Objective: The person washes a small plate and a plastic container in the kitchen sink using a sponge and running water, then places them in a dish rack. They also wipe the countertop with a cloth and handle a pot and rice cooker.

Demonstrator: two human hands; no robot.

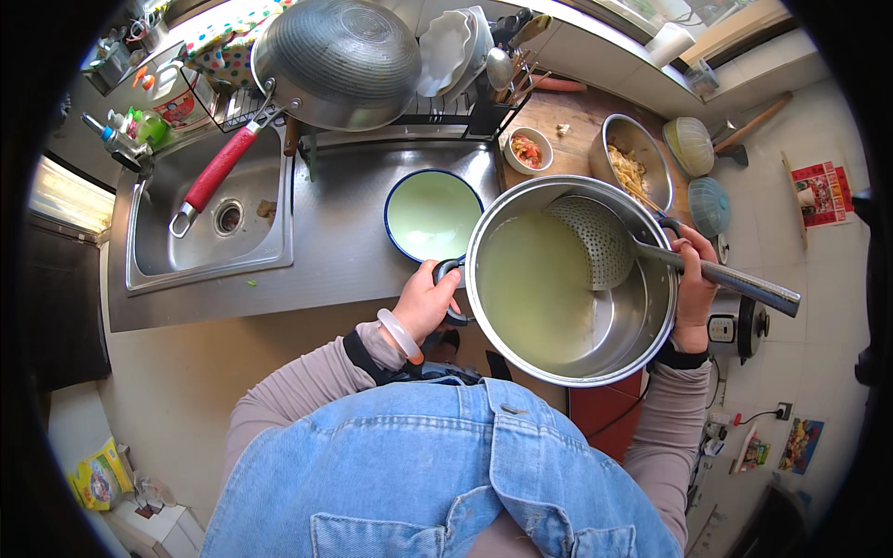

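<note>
My left hand (424, 298) grips the black side handle of a large stainless steel pot (631, 342). On the far side, my right hand (694, 282) holds the pot's other handle. Cloudy yellowish-green liquid (534, 293) lies in the pot, pooled towards its left, so the pot looks tilted that way. Inside rests a perforated metal skimmer (593, 240), its long handle passing over the rim beside my right hand. Just left of the pot, an enamel basin (434, 213) with a blue rim and pale green inside stands on the steel counter (342, 230).
Left is a steel sink (164, 244), overhung by a wok's red handle (222, 167). The upturned wok (338, 59) rests on a dish rack. A small bowl of chopped red food (528, 151) and a steel bowl of cut food (628, 166) stand on a wooden board (572, 122).
</note>
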